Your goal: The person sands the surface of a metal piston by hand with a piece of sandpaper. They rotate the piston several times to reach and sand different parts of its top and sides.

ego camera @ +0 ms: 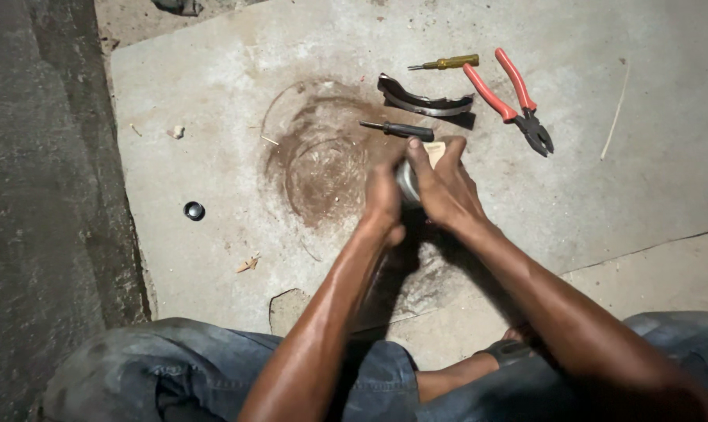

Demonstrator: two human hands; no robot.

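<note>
Both hands closed on curved grey metal part (407, 181), held between left hand (383, 197) and right hand (441, 186) above concrete slab (588, 187); right wraps more of it, with pale scrap. Long axis unclear, blurred. Black-handled screwdriver (399, 129) just beyond

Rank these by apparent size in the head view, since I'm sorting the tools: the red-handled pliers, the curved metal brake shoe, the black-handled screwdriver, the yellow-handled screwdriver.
1. Red-handled pliers, largest.
2. Curved metal brake shoe, slightly smaller.
3. Black-handled screwdriver and yellow-handled screwdriver: too alike in length to rank.
All lie at similar distance on the concrete slab.
</note>
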